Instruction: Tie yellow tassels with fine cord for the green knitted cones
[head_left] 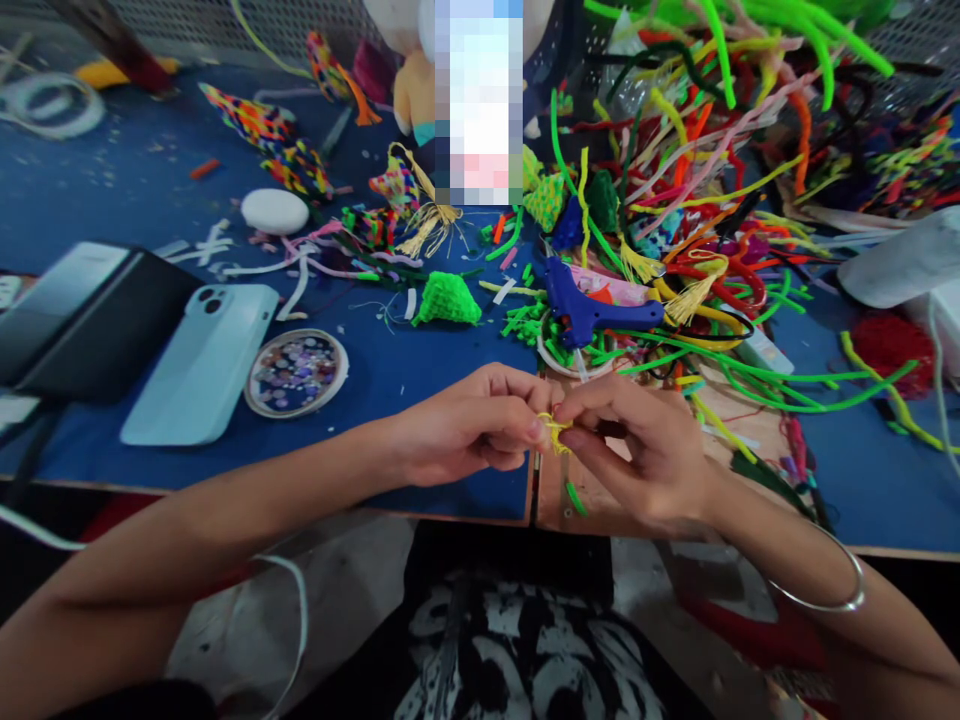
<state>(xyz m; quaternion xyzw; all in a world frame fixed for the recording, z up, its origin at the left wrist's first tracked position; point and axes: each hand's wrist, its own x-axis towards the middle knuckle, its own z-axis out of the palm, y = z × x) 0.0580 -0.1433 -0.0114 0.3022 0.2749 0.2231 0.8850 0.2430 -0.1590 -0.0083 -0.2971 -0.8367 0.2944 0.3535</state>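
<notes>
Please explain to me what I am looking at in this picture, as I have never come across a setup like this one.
There is no machine here: a person works with two bare hands, and the only picture comes from a camera worn on the head, looking forward and down. The left hand and the right hand meet near the front edge, fingertips pinching a small yellow piece, too tiny to identify for certain. On the blue tabletop, towards the left, lie a pale-blue phone and a round shallow dish of small beads. Beyond the hands sit a bright-green fuzzy cone-like piece and a dark-blue plastic glue gun. To the right spreads a tangle of multicoloured fuzzy stems.
</notes>
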